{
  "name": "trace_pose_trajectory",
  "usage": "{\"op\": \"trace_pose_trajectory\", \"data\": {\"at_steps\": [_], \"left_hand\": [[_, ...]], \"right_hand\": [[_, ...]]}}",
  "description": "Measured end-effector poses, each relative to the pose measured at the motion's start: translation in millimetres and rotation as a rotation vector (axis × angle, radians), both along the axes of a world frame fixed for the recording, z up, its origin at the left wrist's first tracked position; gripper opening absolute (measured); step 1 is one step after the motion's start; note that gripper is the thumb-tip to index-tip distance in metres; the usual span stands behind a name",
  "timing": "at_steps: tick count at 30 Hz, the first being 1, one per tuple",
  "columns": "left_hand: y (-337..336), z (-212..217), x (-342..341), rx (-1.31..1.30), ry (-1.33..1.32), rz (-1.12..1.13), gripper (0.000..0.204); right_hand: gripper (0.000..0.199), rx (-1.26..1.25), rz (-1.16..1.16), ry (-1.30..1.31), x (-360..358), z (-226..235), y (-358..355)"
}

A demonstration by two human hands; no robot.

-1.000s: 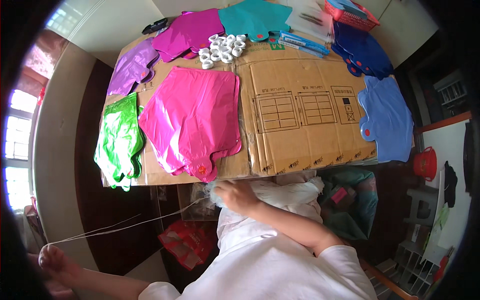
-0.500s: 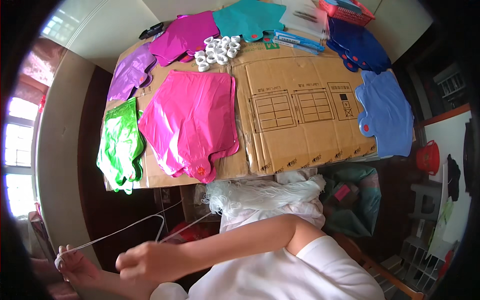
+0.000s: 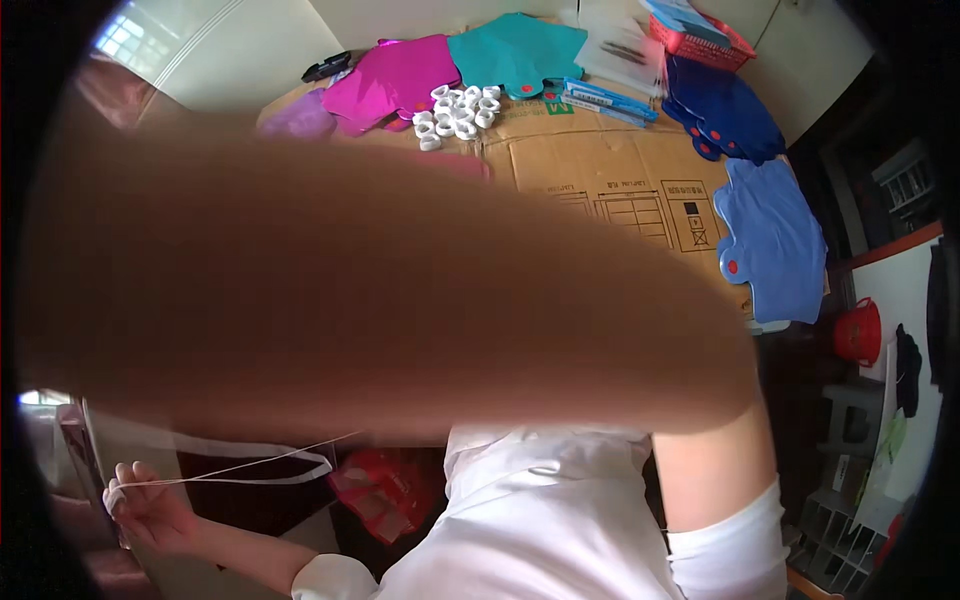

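Low on the left side, my left hand [image 3: 150,508] has its fingers curled around a thin white string [image 3: 250,480]. From there the string stretches rightward in loose strands above the dark floor area, and one strand passes out of sight behind my raised right arm. My right forearm, large and blurred, spans the view from the right elbow to the left rim, and my right hand lies beyond that rim. The arm covers the front left of the cardboard-topped table [image 3: 560,150], hiding most of a pink foil balloon [image 3: 470,165].
Flat foil balloons in magenta [image 3: 395,80], teal [image 3: 515,55], dark blue [image 3: 725,105] and light blue [image 3: 775,240] line the table's edges. White ribbon rolls [image 3: 460,112] cluster near the back. A red basket [image 3: 700,45] stands far right; a red bag [image 3: 385,490] lies below.
My right arm has swung up and left, now blocking much of the table and taking its hand out of view. My left hand stays low at left, still holding the string.
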State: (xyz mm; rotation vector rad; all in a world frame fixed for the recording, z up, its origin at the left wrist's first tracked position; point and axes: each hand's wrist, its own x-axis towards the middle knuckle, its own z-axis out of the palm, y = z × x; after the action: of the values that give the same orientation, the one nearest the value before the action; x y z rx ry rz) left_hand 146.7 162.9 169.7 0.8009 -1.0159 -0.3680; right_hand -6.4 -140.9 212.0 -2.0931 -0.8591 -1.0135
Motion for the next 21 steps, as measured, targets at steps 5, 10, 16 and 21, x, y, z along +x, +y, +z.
{"op": "trace_pose_trajectory", "data": {"at_steps": [5,10,16,21], "left_hand": [[3,14,16,-0.090,0.038,0.114,0.016],[0,14,14,-0.050,0.153,0.014,0.016],[-16,11,13,-0.107,0.039,0.168,0.013],[-32,-5,30,-0.176,0.122,0.127,0.012]], "right_hand": [[0.013,0.154,-0.069,0.028,1,19,-53],[0.015,0.356,-0.188,0.054,-19,51,-118],[0.015,0.786,-0.017,0.374,-111,38,-197],[0.015,0.912,-0.589,0.493,-266,21,-203]]}}
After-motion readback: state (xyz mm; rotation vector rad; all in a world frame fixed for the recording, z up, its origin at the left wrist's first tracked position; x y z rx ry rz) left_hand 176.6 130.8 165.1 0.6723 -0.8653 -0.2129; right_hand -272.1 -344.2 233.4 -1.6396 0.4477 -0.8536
